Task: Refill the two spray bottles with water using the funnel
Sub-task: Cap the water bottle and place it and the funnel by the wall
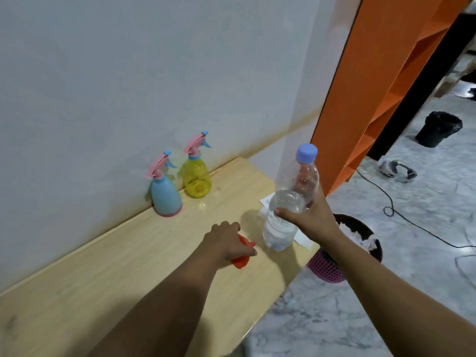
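Two spray bottles stand against the wall at the back of the wooden table (128,266), both with pink trigger heads screwed on: a blue one (166,195) on the left and a clear yellow one (196,180) to its right. My left hand (226,242) is closed over an orange funnel (240,261) that lies on the table. My right hand (306,215) grips a clear water bottle (291,199) with a lilac cap, held tilted just above the table's right end. The bottle is partly filled with water.
White paper (302,239) lies under the bottle at the table's right edge. A purple bin (329,266) with white rubbish stands on the marble floor beside the table. Further off are a black bin (438,132), a cable, a headset and an orange shelf (360,99).
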